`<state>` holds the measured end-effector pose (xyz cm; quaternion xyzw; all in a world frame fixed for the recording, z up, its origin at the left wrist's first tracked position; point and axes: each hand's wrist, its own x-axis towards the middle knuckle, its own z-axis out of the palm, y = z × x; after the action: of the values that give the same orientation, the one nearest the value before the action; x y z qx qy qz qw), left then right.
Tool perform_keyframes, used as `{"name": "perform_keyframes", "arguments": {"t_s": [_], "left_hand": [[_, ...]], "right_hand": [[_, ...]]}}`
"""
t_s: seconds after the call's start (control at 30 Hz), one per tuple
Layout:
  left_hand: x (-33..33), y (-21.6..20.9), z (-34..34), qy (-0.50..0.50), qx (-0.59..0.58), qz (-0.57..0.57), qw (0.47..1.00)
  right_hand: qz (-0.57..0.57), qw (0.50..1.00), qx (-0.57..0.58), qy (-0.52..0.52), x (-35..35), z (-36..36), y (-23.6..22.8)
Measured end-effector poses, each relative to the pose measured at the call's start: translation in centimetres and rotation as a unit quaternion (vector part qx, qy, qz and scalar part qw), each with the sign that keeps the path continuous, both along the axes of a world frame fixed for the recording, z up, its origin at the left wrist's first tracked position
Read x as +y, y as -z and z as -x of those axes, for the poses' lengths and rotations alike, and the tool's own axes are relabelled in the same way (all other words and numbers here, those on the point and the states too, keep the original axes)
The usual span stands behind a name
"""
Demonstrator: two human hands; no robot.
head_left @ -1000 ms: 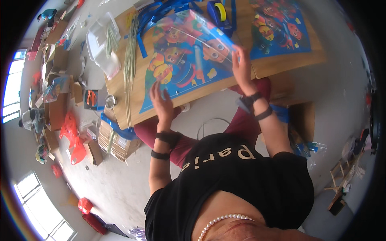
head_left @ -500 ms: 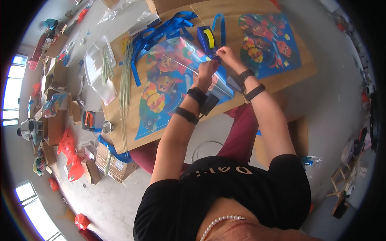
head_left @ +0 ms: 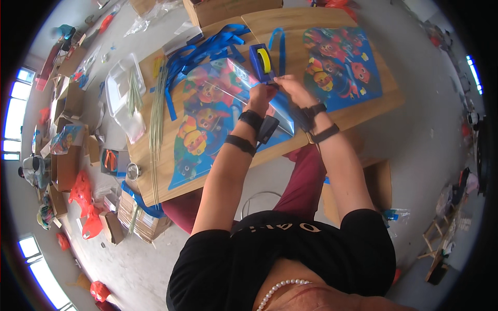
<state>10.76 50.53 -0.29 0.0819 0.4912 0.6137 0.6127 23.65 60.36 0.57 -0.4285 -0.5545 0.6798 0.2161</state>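
Note:
A blue tape dispenser point(head_left: 258, 65) with a yellow-cored roll stands on the table in front of my hands. My left hand point(head_left: 261, 97) is closed at the dispenser's near end, above the folded-over edge of a colourful cartoon-printed sheet point(head_left: 194, 137). What its fingers hold is hidden. Beside it, my right hand point(head_left: 294, 89) has its fingertips pinched together close to the dispenser's front; anything between them is too small to make out. A thin pale line, perhaps a stick, crosses the sheet left of my left hand. Both wrists carry black straps with small dark boxes.
A second printed sheet point(head_left: 342, 65) lies at the right. Blue ribbon strips point(head_left: 207, 49) are heaped behind the first sheet, and thin pale sticks point(head_left: 157, 111) lie along the left side. A clear plastic bin point(head_left: 116, 85) and a metal cup point(head_left: 133, 171) are by the table's left edge.
The whole view has shifted slightly. My left hand stays near the dispenser's front, and my right hand has come a little lower beside it, fingers still pinched.

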Motion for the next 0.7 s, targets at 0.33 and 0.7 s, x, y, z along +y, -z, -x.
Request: {"name": "perform_keyframes", "arguments": {"t_s": [0.33,0.7], "left_hand": [[-1.3,0.3,1.0,-0.064,-0.005,0.015,0.998],[0.3,1.6,0.5,-0.110,-0.021,0.013,0.994]], "right_hand": [[0.010,0.999,0.037,0.034,-24.6,-13.1,-8.2],[0.135,0.990,-0.009,0.033,-33.0,-22.1,-5.2]]}}
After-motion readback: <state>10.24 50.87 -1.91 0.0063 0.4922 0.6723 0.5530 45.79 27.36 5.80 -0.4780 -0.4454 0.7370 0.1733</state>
